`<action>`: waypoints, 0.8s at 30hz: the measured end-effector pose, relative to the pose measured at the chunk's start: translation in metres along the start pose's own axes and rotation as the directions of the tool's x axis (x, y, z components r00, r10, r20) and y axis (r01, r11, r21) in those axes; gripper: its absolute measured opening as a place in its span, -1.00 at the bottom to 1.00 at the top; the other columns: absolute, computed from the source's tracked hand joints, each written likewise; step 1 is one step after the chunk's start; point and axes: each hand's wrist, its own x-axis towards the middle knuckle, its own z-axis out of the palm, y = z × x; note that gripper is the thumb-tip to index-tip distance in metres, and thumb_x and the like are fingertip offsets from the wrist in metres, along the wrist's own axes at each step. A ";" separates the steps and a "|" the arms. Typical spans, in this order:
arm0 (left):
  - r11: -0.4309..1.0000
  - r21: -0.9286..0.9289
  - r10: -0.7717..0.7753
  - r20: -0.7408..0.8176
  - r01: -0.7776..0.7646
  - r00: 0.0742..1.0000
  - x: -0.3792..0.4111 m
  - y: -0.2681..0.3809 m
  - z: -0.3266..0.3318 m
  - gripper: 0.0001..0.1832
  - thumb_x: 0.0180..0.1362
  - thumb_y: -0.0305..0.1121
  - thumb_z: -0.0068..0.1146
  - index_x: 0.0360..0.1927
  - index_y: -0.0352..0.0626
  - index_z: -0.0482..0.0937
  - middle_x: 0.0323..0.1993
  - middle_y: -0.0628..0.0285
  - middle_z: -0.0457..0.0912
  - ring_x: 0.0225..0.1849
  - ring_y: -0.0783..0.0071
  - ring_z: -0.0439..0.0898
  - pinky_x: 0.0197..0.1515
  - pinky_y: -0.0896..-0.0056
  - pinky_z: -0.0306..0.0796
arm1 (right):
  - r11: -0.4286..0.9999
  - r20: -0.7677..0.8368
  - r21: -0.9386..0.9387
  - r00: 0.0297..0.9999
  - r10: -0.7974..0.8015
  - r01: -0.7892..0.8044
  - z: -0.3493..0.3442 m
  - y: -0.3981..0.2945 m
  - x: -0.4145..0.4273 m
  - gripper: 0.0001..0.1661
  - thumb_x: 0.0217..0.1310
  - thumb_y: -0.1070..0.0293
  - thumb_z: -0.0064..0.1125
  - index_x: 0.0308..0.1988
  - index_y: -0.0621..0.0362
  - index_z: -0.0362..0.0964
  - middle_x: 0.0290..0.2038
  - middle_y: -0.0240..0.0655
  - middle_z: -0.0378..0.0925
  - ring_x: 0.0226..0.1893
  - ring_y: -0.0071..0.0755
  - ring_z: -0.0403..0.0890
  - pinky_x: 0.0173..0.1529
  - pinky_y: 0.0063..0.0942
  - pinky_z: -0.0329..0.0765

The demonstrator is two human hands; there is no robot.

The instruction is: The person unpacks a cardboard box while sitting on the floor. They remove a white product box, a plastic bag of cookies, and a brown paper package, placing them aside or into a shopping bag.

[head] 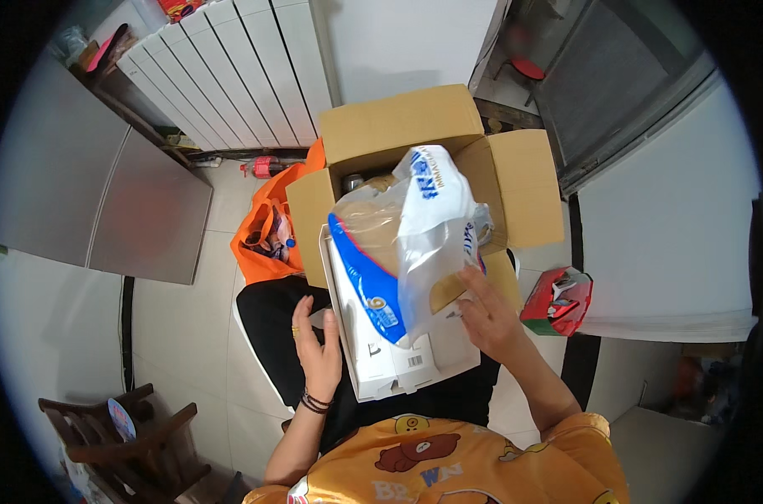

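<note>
My right hand (492,318) has its fingertips on the near right edge of a clear plastic packaging bag (435,233) with white and blue print. The bag looks limp and stands up over a shallow white box (457,356). My left hand (318,349) is at the left side of this box, fingers apart and holding nothing. The white box rests over my lap and holds a white carton (388,362) that bears a printed code. Beyond it an open cardboard box (400,129) has its flaps folded out. A dark round lid or jar (352,183) shows inside, partly hidden by the bag.
An orange bag (262,252) with packaged things stands left of the cardboard box, near a red-labelled bottle (265,167). A red and green bag (558,302) is on the floor at right. A white radiator (230,75) and a wooden chair (126,435) are on the left.
</note>
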 end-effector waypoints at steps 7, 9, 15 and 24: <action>0.623 -0.707 -0.169 0.296 0.335 0.940 0.025 0.055 -0.012 -0.62 0.32 -0.15 0.03 -0.03 -0.29 0.50 -0.19 0.29 0.60 -0.22 0.70 0.52 -0.17 0.64 0.40 | 0.958 0.124 -0.098 0.959 -0.256 0.269 0.014 -0.008 0.009 -0.86 -0.03 0.63 0.17 -0.40 0.37 0.35 0.08 0.06 0.40 0.13 0.14 0.44 0.17 -0.07 0.44; 0.601 -0.729 -0.242 0.223 0.326 0.944 0.029 0.056 -0.005 -0.67 0.34 -0.19 0.01 -0.17 -0.32 0.54 -0.35 0.34 0.61 -0.38 0.73 0.49 -0.27 0.70 0.37 | 0.970 0.179 -0.071 0.960 -0.217 0.233 0.015 -0.011 0.010 -0.82 -0.04 0.58 0.20 -0.35 0.35 0.39 0.10 0.03 0.39 0.16 0.14 0.40 0.19 -0.04 0.41; 0.794 -0.582 -0.205 0.016 0.176 0.979 0.022 0.062 0.004 -0.60 0.38 -0.16 -0.10 -0.37 -0.30 0.54 -0.53 0.40 0.55 -0.52 0.80 0.38 -0.46 0.69 0.30 | 0.987 0.137 0.114 0.986 0.098 -0.114 0.025 -0.024 0.009 -0.65 -0.06 0.42 0.24 -0.20 0.35 0.46 0.11 0.02 0.32 0.19 0.11 0.30 0.26 -0.04 0.27; 0.930 -0.367 -0.024 -0.050 0.004 0.998 0.004 0.058 0.011 -0.50 0.43 -0.12 -0.26 -0.52 -0.30 0.41 -0.68 0.43 0.37 -0.57 0.74 0.26 -0.52 0.59 0.21 | 0.946 -0.051 -0.202 0.967 0.249 -0.254 0.051 -0.025 0.021 -0.59 -0.14 0.48 0.24 -0.16 0.33 0.48 -0.04 0.02 0.39 0.03 0.14 0.39 0.14 -0.10 0.33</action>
